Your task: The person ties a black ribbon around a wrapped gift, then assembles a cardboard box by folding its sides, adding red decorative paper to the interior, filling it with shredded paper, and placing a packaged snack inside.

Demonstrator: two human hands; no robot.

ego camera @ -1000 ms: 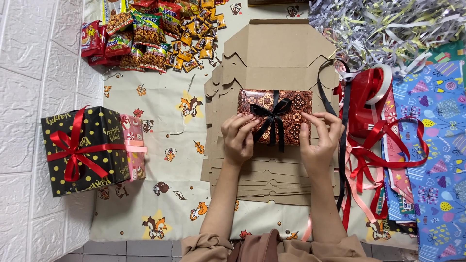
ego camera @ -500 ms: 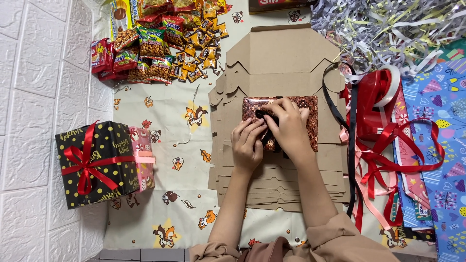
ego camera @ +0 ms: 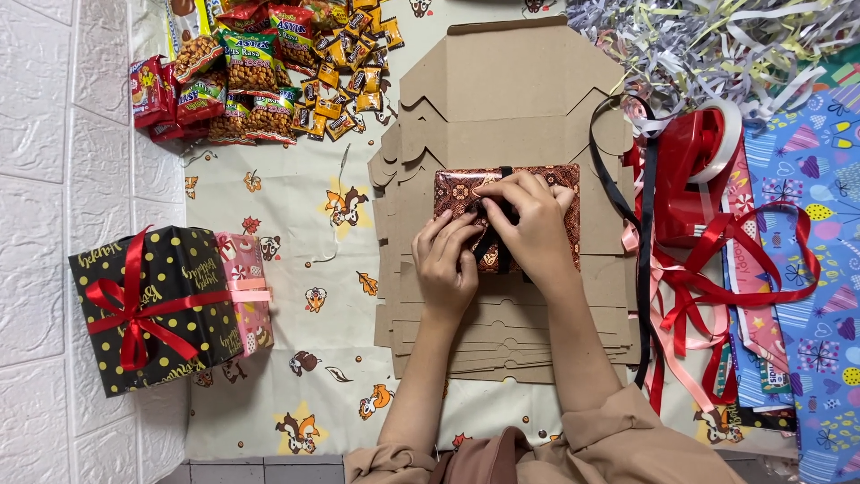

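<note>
Looking down from the head camera, both hands rest on a small box wrapped in brown patterned paper point(ego camera: 564, 202), which lies on a stack of flat cardboard cutouts point(ego camera: 511, 99). The right hand point(ego camera: 528, 220) covers the box's middle, fingers curled around a black ribbon point(ego camera: 504, 172); its knot is hidden. The left hand point(ego camera: 445, 260) pinches the ribbon beside it. A red tape dispenser point(ego camera: 685, 175) sits right.

To your left you have a black dotted gift box point(ego camera: 152, 309) with a red ribbon, touching a pink parcel point(ego camera: 249, 291). Snack packets point(ego camera: 260, 72) lie beyond; a red tape dispenser point(ego camera: 690, 175), loose red ribbons point(ego camera: 717, 287) and shredded paper point(ego camera: 708, 45) sit right.
</note>
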